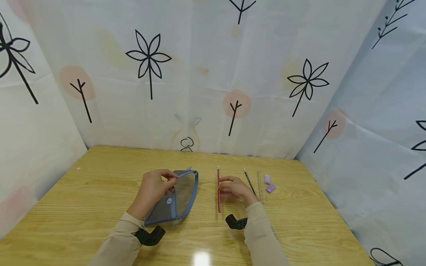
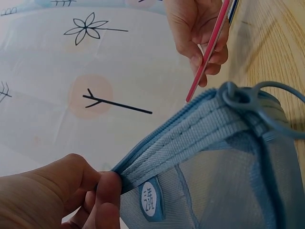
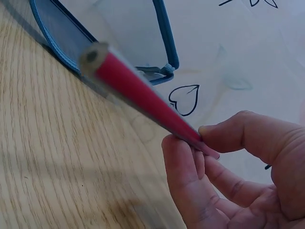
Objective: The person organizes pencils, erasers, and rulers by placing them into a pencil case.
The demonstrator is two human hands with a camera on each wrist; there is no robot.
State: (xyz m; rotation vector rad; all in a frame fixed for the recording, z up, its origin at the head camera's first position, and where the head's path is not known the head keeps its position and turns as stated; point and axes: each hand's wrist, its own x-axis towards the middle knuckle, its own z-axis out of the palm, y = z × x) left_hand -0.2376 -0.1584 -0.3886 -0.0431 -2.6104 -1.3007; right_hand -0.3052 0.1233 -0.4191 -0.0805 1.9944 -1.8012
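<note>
My left hand [image 1: 154, 190] pinches the upper edge of a blue mesh pencil case [image 1: 163, 210], whose zip side gapes open. In the left wrist view the zipped rim [image 2: 176, 138] runs away from the thumb and finger, past a small round label [image 2: 149, 200], to a ring-shaped zip pull [image 2: 281, 86]. To the right of the case, my right hand [image 1: 236, 190] pinches a red pencil [image 1: 219, 203] between thumb and fingertips. One flat end of the pencil [image 3: 138, 93] points toward the right wrist camera, and the pencil is apart from the case.
Right of the right hand lie a dark pencil [image 1: 247, 177], a clear ruler [image 1: 259, 181] and two purple erasers, one [image 1: 267, 179] just behind the other [image 1: 270, 188]. Patterned cloth [image 1: 199, 74] rises behind the wooden table [image 1: 110, 177] and along its sides.
</note>
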